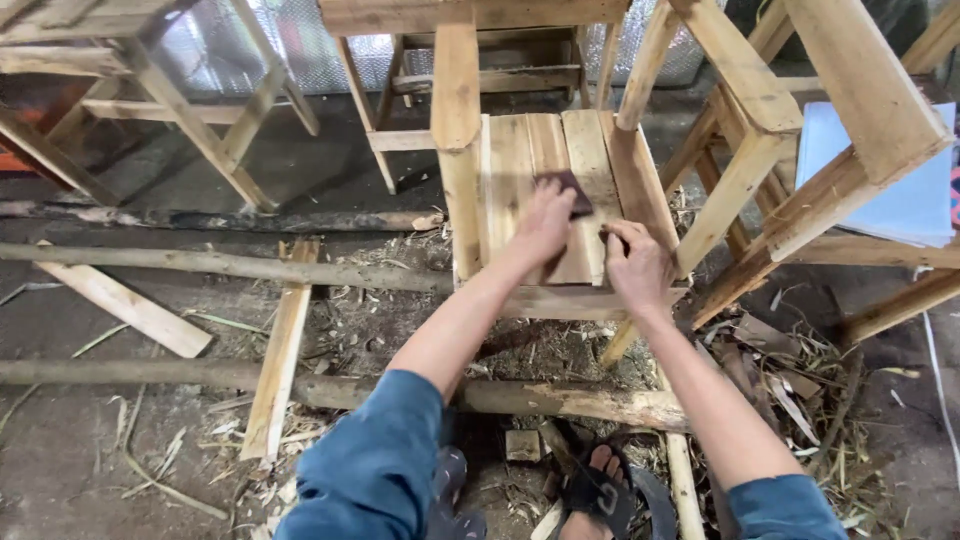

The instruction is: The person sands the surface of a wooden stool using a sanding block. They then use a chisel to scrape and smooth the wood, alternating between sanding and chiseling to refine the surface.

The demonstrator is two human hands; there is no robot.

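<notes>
- Head view looks down on a small wooden stool (560, 180) with a slatted seat, standing on a dirt floor (60, 470) strewn with shavings.
- Left hand (545, 222) lies palm down on the seat, fingers pressed flat on a dark sanding block (568, 186), which sits near the middle of the seat, toward its far edge.
- Right hand (634, 262) rests at the seat's right edge near the near corner, fingers curled over the outer slat and gripping it.
- Seat slats: four show between the stool's uprights, laid side by side and running away from the person.
- Both forearms are bare, with blue sleeves (375, 465) pushed up above the elbows.
- One foot in a black sandal (600, 492) shows below the stool, beside a small wooden offcut (522, 445).
- Three long round poles (200, 263) lie across the floor left of the stool, one charred and two pale; the nearest runs under the arms.
- Two flat planks (278, 350) lie between those poles, one upright in the frame, one slanting at the left.
- More unfinished wooden frames (180, 90) stand around: one at the far left, one behind the stool, one at the right.
- A stack of pale blue sheets (900, 190) rests inside the right-hand frame.
- No containers are in sight.
</notes>
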